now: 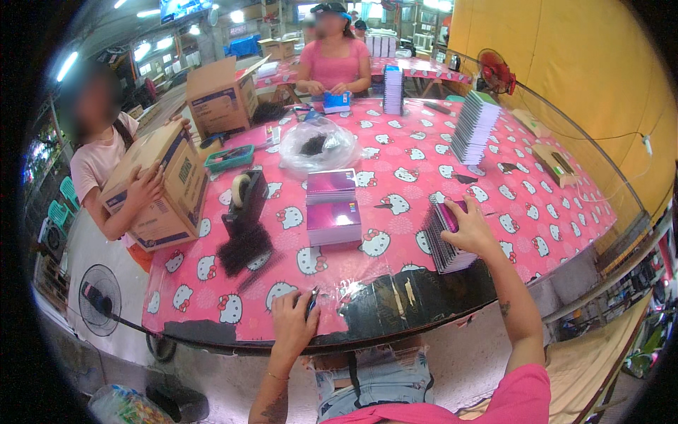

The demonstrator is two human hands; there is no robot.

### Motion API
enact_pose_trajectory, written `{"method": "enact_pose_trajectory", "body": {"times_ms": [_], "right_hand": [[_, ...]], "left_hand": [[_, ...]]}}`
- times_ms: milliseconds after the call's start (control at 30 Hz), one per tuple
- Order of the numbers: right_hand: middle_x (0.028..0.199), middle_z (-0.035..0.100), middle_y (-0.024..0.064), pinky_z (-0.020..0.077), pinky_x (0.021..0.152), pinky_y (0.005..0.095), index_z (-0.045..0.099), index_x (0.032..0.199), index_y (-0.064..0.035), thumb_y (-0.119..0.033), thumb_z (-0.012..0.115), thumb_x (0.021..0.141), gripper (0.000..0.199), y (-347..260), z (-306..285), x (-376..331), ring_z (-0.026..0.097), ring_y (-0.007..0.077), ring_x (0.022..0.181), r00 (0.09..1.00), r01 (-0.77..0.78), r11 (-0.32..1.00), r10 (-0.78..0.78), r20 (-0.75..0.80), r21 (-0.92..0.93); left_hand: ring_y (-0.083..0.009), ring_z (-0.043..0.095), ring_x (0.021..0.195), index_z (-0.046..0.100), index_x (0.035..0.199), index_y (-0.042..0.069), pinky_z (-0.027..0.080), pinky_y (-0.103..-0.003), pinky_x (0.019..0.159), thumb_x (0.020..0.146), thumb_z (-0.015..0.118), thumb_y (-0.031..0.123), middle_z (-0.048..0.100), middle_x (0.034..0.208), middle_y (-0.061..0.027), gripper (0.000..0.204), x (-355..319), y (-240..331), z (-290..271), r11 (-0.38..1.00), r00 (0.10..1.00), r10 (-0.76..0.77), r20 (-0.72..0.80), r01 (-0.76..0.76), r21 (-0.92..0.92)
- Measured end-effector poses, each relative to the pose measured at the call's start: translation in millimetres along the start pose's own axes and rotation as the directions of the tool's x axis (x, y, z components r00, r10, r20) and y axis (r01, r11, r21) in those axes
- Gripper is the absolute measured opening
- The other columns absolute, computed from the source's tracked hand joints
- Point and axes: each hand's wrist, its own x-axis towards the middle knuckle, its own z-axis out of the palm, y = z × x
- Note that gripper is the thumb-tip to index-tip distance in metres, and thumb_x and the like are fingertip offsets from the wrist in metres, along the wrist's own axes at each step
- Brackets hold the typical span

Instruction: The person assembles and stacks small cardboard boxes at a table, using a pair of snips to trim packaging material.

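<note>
Resting on pink notebooks (446,244), right hand (470,230); brown carton (161,185) far left.

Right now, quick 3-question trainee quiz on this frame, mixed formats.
1. True or false: the right hand rests on the fanned stack of spiral notebooks on the table.
2. Multiple choice: what does the left hand hold at the table's near edge? A) a tape roll B) a small dark object C) a cardboard box
3. Fill in: the black tape dispenser stands to the ____ of the pink notebook stacks, from the wearer's view.

Key: 1 true; 2 B; 3 left
</note>
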Motion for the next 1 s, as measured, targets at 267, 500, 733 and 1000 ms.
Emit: {"method": "enact_pose_trajectory", "body": {"times_ms": [267,500,733,1000], "right_hand": [[0.156,0.028,0.0308,0.0373,0.113,0.0534,0.048,0.148,-0.0183,-0.052,0.076,0.07,0.089,5.8,0.5,-1.5,0.036,0.0485,0.14,1.0,0.018,0.999,-0.017,-0.016,0.042],[0.161,0.025,0.0261,0.0238,0.116,0.0645,0.035,0.156,-0.0158,-0.067,0.067,0.08,0.097,-25.6,-10.1,-19.4,0.023,0.0429,0.15,0.999,0.035,0.997,-0.034,0.011,-0.075],[0.163,0.026,0.0217,0.0166,0.117,0.0673,0.03,0.156,-0.0038,-0.065,0.058,0.089,0.095,-14.1,8.6,-33.6,0.02,0.0374,0.152,0.98,0.177,0.966,-0.191,-0.061,-0.188],[0.154,0.035,0.0253,0.0229,0.119,0.0549,0.036,0.152,-0.0051,-0.045,0.077,0.084,0.089,-78.8,47.6,-87.9,0.03,0.0408,0.146,0.825,0.56,0.778,-0.492,-0.278,0.286]], "left_hand": [[-0.0387,0.056,0.112,0.062,0.126,0.008,0.044,-0.049,0.095,0.086,0.074,0.025,0.059,0.125,-0.0201,0.046,32.4,3.1,-10.2,1.0,0.997,0.001,-0.08,-0.004,-0.03],[-0.0397,0.056,0.118,0.062,0.127,0.007,0.043,-0.051,0.101,0.087,0.072,0.023,0.058,0.131,-0.0189,0.044,99.8,5.2,12.9,0.98,0.973,0.17,-0.154,-0.184,-0.079],[-0.0347,0.059,0.123,0.065,0.124,0.003,0.044,-0.046,0.107,0.091,0.061,0.013,0.065,0.127,-0.0185,0.035,163.9,-15.6,70.6,0.948,0.943,0.318,-0.098,-0.315,0.052],[-0.0306,0.066,0.101,0.068,0.112,0.004,0.052,-0.044,0.089,0.085,0.06,0.008,0.07,0.107,-0.0126,0.029,167.8,2.1,35.9,0.864,0.844,0.504,-0.185,-0.491,0.117]]}}
